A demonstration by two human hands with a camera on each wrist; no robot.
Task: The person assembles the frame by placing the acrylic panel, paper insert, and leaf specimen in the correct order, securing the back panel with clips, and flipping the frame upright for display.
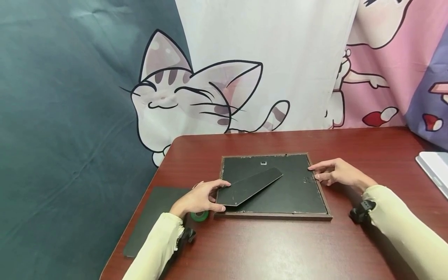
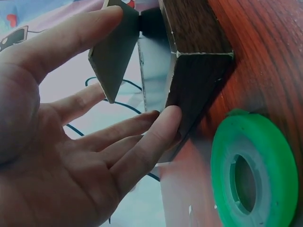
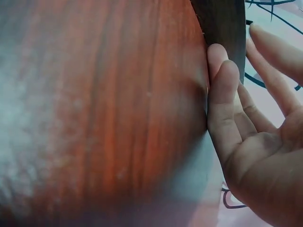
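Note:
Face down on the table lies a picture frame [image 1: 273, 216], its dark backing board [image 1: 297, 194] upward. A black stand flap [image 1: 250, 186] rises at a slant from that board. My left hand [image 1: 201, 198] holds the flap's wide left end between thumb and index finger; in the left wrist view the hand [image 2: 90, 137] has other fingertips against the frame's side [image 2: 194, 80]. At the frame's right edge, my right hand [image 1: 337, 172] touches the board and rim with relaxed fingers. The right wrist view shows the hand [image 3: 260, 127] with bent fingers against the frame's side [image 3: 227, 28].
A green tape roll [image 1: 199, 216] lies beside my left wrist, also seen close up as a green ring [image 2: 279, 165]. A dark flat panel [image 1: 150, 217] is at the table's left edge. At the far right sits a white object [image 1: 434, 167]. Printed curtains hang behind the table [image 1: 280, 249].

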